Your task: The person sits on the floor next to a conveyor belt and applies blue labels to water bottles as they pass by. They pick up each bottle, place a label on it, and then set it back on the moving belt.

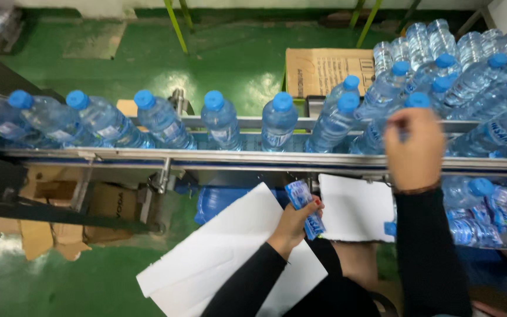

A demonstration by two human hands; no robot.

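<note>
My left hand [291,225] is below the conveyor rail, closed on a thin stack of blue and white bottle labels [304,206]. My right hand [413,147] reaches up over the rail, fingers pinched at the neck of a clear water bottle with a blue cap [416,101]. A line of similar blue-capped bottles [278,121] stands on the conveyor [224,156], running left to right. Both arms wear black sleeves.
Many bottles crowd together at the right end [476,64]. White sheets [230,252] lie on my lap, another [354,206] under the rail. Wrapped bottles [488,214] sit low right. Cardboard boxes [324,69] [104,205] rest on the green floor [148,58].
</note>
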